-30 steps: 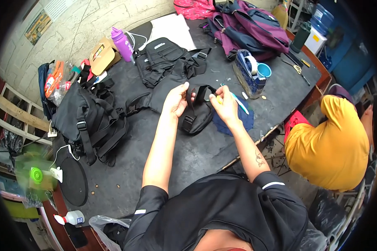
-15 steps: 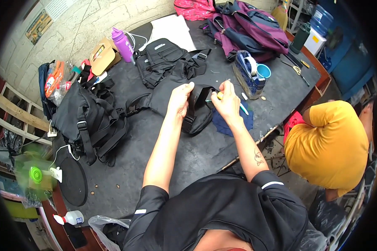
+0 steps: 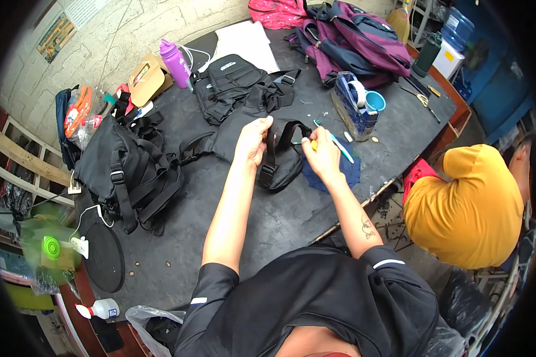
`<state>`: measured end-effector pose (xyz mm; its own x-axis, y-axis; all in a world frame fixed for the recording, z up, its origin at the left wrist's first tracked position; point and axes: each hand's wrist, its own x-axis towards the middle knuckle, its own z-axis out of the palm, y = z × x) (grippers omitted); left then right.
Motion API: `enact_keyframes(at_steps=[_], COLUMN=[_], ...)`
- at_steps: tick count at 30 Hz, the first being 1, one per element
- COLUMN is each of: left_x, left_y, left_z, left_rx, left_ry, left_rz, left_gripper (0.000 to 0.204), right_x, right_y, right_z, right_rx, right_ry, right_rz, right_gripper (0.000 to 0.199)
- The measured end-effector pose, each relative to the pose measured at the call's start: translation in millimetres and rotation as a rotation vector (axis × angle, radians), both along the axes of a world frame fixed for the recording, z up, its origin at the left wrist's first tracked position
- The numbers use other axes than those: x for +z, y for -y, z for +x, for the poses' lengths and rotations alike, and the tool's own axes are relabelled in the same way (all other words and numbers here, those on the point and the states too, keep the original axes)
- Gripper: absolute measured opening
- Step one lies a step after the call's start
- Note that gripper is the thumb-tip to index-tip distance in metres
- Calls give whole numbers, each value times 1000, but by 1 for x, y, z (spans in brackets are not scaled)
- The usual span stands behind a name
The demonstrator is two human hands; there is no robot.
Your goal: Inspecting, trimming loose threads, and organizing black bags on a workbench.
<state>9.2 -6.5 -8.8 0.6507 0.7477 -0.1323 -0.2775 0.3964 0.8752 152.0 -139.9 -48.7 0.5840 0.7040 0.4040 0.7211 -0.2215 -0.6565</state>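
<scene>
A black bag lies on the dark table in front of me, with a strap and buckle at its near right end. My left hand is closed on the bag's edge, thumb up. Just right of the bag, my right hand is closed around a small yellow object, mostly hidden by the fingers. A teal and white toothbrush shows beside that hand; whether it is held or lies on the table I cannot tell. Under it is a dark blue cloth.
Another black bag lies beyond, and a black backpack sits left. A purple bottle, a tape dispenser, a blue cup and purple backpacks stand farther back. A person in yellow is beyond the right edge.
My right hand has shifted slightly down, showing more of the toothbrush beside it. My left hand stays on the bag. The person in yellow has leaned slightly.
</scene>
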Motion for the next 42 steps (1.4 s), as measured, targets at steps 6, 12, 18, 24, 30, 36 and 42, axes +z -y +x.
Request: enact_keyframes(at_steps=[6,12,18,24,30,36,42], left_x=[4,12,10,9,9,14,8], left_y=[1,6,3,4,3,6,64], left_z=[0,-6,-2,-4,-4,-10,-29], left_rx=[-19,16,13,27,15,-16,-53], left_ry=[-91,-131,-148,-150,-142,-122,-181], left_rz=[52,100,87,77,82,92,404], left_gripper=[16,17,18,18,18,15,13], right_x=[-2,-2,-5,-6,-6,-15,-18], right_y=[-13,-12,-12,-11,-10,-11,10], right_z=[-34,-35,-33,-34,-37,-33,23], right_rx=[5,66,57,78,28,6,323], right_ry=[143,76,43,34,10,1,-1464], right_rz=[-142,-8,-83,-45,-91,33,340], right_gripper=[38,39,38,36,35,31,28])
